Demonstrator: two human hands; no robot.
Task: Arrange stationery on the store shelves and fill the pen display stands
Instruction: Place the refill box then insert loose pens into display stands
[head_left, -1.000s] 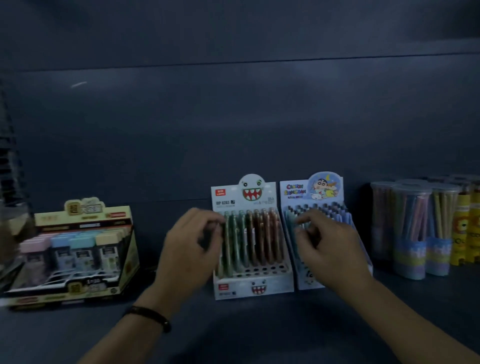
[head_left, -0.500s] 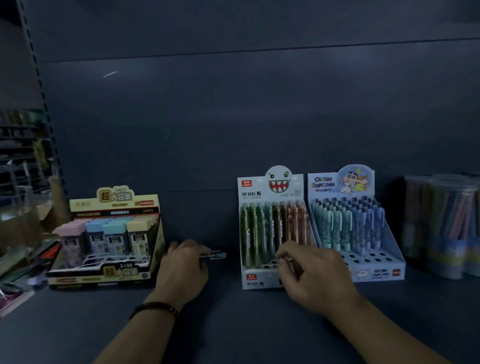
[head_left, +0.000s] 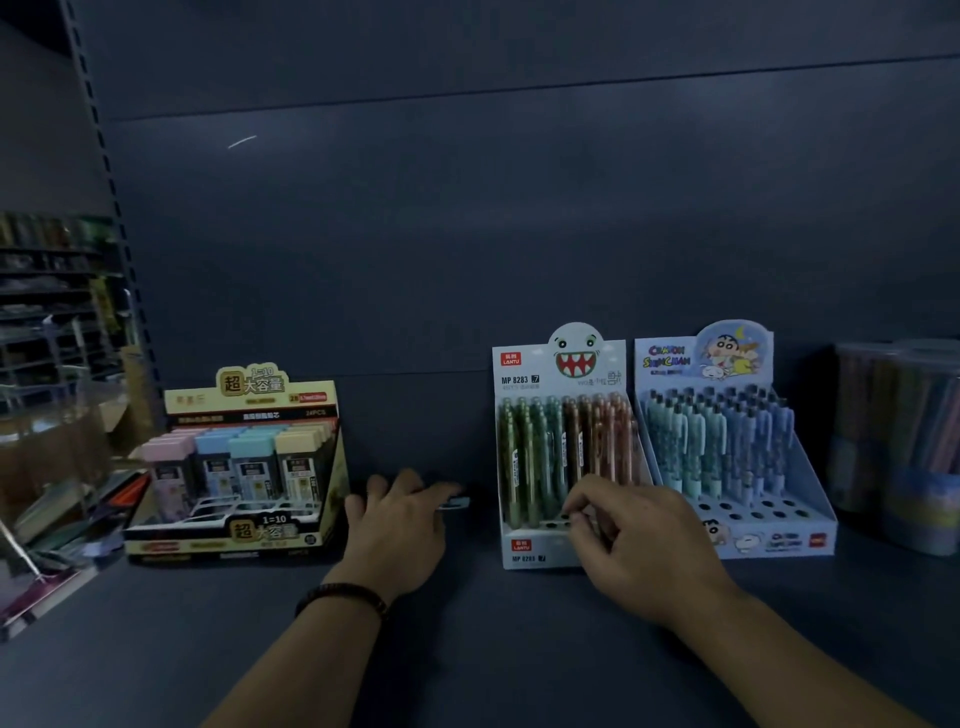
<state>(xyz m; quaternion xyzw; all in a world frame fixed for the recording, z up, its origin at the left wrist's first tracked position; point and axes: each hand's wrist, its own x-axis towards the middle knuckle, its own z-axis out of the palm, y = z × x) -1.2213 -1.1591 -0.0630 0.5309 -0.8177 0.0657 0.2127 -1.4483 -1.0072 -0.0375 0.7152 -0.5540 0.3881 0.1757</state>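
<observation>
A white monster-face pen display stand sits on the dark shelf, packed with green and brown pens. Right of it stands a blue cartoon pen stand with light-blue pens and open holes in its front rows. My right hand pinches a pen at the front holes of the monster stand. My left hand rests on the shelf left of that stand and holds a few pens whose tips stick out past my fingers.
A yellow box of pencil-lead cases stands on the left. Clear tubs of pencils stand at the far right. A shelf upright and another aisle's stock lie beyond the left end.
My left hand has drawn back from the monster stand down to the shelf with its pens. My right hand moved from the blue stand to the front holes of the monster stand.
</observation>
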